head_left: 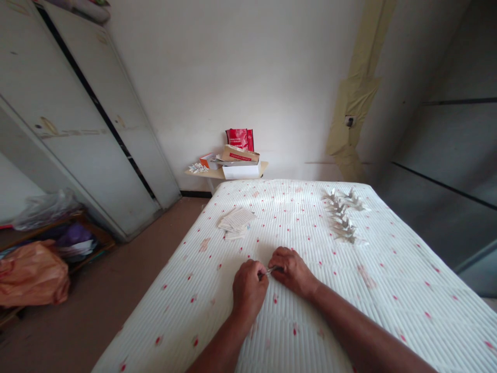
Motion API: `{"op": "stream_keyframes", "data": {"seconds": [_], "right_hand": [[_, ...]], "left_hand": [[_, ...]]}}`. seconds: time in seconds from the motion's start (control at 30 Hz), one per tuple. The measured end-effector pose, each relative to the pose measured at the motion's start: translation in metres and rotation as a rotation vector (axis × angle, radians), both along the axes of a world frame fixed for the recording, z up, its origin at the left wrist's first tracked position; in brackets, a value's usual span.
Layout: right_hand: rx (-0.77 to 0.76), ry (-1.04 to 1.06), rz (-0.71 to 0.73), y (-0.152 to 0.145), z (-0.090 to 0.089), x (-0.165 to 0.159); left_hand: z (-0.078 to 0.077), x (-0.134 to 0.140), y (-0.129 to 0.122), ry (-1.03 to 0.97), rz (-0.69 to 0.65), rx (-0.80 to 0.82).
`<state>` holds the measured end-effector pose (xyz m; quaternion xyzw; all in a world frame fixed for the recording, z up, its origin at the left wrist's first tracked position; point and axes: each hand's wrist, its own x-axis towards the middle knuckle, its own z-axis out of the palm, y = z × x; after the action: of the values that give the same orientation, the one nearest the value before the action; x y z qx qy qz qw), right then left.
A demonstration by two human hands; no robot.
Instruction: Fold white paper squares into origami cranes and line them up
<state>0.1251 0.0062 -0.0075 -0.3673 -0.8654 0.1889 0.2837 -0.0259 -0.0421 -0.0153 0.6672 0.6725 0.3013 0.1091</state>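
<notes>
Over the near middle of the bed, my left hand (250, 284) and my right hand (290, 269) pinch a small folded piece of paper (271, 270) between them. Fingers cover most of it, so its folded shape is hard to make out. Beyond my left hand lies a loose stack of printed paper sheets (236, 221). Off to the far right, several folded paper cranes (340, 212) stand in a cluster on the bed cover.
The bed (295, 321) has a white ribbed cover with red dots. Behind it, a small table (212, 174) bears a white box (241, 171), a red bag (237, 139) and more folded paper pieces (197, 168). Cabinets (101, 119) stand left; an orange bag (33, 274) lies low left.
</notes>
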Motion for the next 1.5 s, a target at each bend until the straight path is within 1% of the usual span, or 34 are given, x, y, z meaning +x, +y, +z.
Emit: {"op": "stream_keyframes", "data": {"seconds": [0.13, 0.3, 0.47, 0.67, 0.83, 0.9, 0.97, 1.03, 1.07, 1.17, 1.23, 1.3, 1.37, 1.5], "right_hand": [[-0.011, -0.017, -0.016, 0.002, 0.000, -0.002], [-0.047, -0.012, -0.027, 0.005, -0.003, -0.004], [-0.038, -0.002, -0.013, 0.006, -0.005, -0.003], [-0.090, -0.075, 0.033, 0.010, 0.004, 0.002], [-0.031, -0.162, 0.009, 0.007, 0.007, 0.000], [-0.032, -0.127, 0.018, 0.006, 0.006, 0.000], [-0.070, -0.022, 0.051, 0.006, 0.004, 0.002], [-0.149, 0.143, 0.050, 0.010, 0.001, 0.006], [-0.200, 0.236, 0.018, 0.012, -0.001, 0.009], [-0.361, 0.479, -0.143, 0.020, -0.004, 0.017], [-0.446, 0.592, -0.183, 0.021, -0.003, 0.020], [-0.524, 0.650, -0.161, 0.019, 0.000, 0.019], [-0.602, 0.656, -0.126, 0.012, 0.006, 0.013], [-0.713, 0.684, -0.002, -0.004, 0.018, -0.003]], "left_hand": [[-0.001, 0.000, -0.001, 0.006, -0.011, 0.009], [0.002, 0.001, -0.002, 0.023, -0.009, -0.001], [0.006, 0.002, -0.001, 0.069, -0.057, 0.005], [0.008, 0.000, 0.001, 0.153, -0.085, -0.010], [0.014, 0.001, 0.004, 0.251, -0.106, -0.070], [0.016, 0.001, 0.005, 0.265, -0.128, -0.093], [0.016, 0.000, 0.007, 0.235, -0.145, -0.103], [0.015, -0.003, 0.009, 0.130, -0.142, -0.096], [0.013, -0.005, 0.011, 0.042, -0.130, -0.088], [0.012, -0.012, 0.017, -0.352, -0.081, -0.092], [0.012, -0.016, 0.019, -0.615, -0.097, -0.119], [0.013, -0.018, 0.019, -0.833, -0.119, -0.158], [0.014, -0.017, 0.017, -1.012, -0.143, -0.186], [0.013, -0.011, 0.012, -1.280, -0.230, -0.210]]}}
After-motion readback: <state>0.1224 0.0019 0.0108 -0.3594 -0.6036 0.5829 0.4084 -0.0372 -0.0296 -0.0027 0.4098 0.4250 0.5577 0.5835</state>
